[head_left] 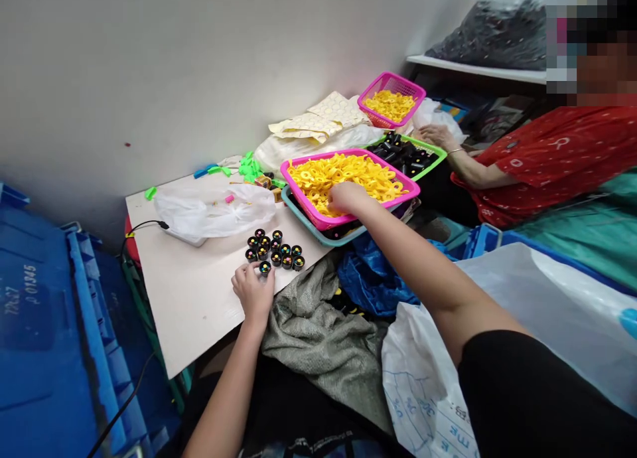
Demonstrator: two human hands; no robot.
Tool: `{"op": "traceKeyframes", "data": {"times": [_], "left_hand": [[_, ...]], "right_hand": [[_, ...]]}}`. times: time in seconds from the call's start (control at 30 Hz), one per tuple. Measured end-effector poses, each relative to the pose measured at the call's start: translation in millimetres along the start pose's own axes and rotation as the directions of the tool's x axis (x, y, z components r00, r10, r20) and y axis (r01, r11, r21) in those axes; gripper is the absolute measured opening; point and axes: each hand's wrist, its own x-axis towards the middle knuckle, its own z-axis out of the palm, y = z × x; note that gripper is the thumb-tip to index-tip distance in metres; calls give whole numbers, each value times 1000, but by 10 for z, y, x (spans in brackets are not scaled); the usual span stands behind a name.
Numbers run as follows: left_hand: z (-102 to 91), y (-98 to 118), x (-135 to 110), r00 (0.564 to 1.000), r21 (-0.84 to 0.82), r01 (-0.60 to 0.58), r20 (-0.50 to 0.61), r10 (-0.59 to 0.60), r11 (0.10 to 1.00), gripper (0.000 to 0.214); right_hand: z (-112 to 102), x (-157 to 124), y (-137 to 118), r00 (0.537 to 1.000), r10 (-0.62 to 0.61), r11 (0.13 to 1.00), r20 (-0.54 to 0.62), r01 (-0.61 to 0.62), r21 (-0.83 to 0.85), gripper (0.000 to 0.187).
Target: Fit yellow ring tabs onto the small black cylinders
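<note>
My left hand (pixel 253 292) rests on a white board (pixel 199 305), its fingertips around one small black cylindrical piece (pixel 265 267). That piece lies at the front of a loose cluster of several similar black pieces (pixel 273 251) with coloured centres. My right hand (pixel 348 198) reaches over the rim of a pink plastic basket (pixel 303 202) and dips into a heap of yellow plastic rings (pixel 343 179). Its fingertips are hidden among the rings. At the right, a co-worker's hand (pixel 440 136) rests near a green tray (pixel 405 156) of black pieces.
A teal tray (pixel 311 231) lies under the pink basket. A smaller pink basket (pixel 391 99) holds more yellow rings. A white plastic bag (pixel 213 212) and green scraps (pixel 249 169) lie on the board. A blue crate (pixel 50 312) stands left; a grey sack (pixel 318 332) lies below the board.
</note>
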Motion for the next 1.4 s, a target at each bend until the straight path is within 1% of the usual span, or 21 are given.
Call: {"op": "traceKeyframes", "data": {"times": [0.13,0.17,0.23,0.3,0.33,0.4,0.5,0.57,0.63,0.67,0.7,0.77,0.8,0.87,0.93,0.97,1.03,1.07,1.17,1.23,1.4], "left_hand": [[-215,-48,-76,993,-182,-116,-59,107,976,26],[-261,-49,-92,991,-226,-132,-59,122,965,27],[-330,-37,-119,990,-295,-138,-38,133,946,29],[-371,-12,-140,992,-342,-117,3,125,932,31],[-385,3,-151,993,-365,-96,30,115,926,32],[-407,30,-173,993,-411,-42,80,82,911,33],[-442,72,-210,986,-484,34,160,51,874,34],[-471,109,-235,972,-549,64,224,72,833,36],[-507,155,-261,946,-631,96,298,126,770,39],[-528,181,-274,930,-666,109,331,162,737,41],[-551,205,-289,911,-695,116,359,203,709,43],[-600,250,-323,876,-732,92,382,295,675,46],[-624,268,-343,860,-747,67,379,342,661,48],[-668,296,-386,838,-782,16,350,418,623,49],[-702,312,-423,845,-807,-29,295,446,589,47],[-717,317,-435,852,-812,-50,269,448,582,45],[-745,327,-445,853,-802,-89,245,461,591,39],[-760,334,-443,842,-792,-105,250,477,601,37],[-802,370,-430,790,-766,-167,272,549,620,34],[-822,401,-431,773,-755,-213,258,580,620,33],[-825,436,-467,781,-733,-234,250,573,639,34]], "right_hand": [[42,7,29,993,-3,996,-116,14,90,25],[59,7,57,992,-17,993,-122,30,112,23],[101,13,107,995,-54,988,-88,66,139,17],[148,22,139,995,-80,983,-63,89,160,15],[169,25,149,993,-82,981,-80,95,172,15],[198,31,164,982,-77,971,-174,114,211,15],[188,44,183,930,-34,911,-365,180,372,8],[147,34,188,896,44,804,-442,231,548,7],[100,-36,166,884,108,630,-455,293,719,9],[85,-109,137,892,110,526,-439,323,787,10],[80,-211,94,906,88,420,-414,343,840,12],[114,-505,-41,935,-19,230,-354,349,909,19],[155,-686,-127,941,-90,151,-325,335,930,23],[279,-1072,-306,924,-264,41,-278,299,953,30],[430,-1421,-454,886,-410,-30,-216,224,974,34],[505,-1562,-504,872,-448,-68,-197,186,980,34],[640,-1757,-559,857,-486,-124,-171,126,984,36],[696,-1813,-567,855,-492,-145,-163,104,984,36],[822,-1861,-567,864,-484,-199,-138,45,979,36],[877,-1842,-576,885,-449,-231,-123,18,973,34],[945,-1812,-667,940,-317,-253,-128,47,966,36]]}}
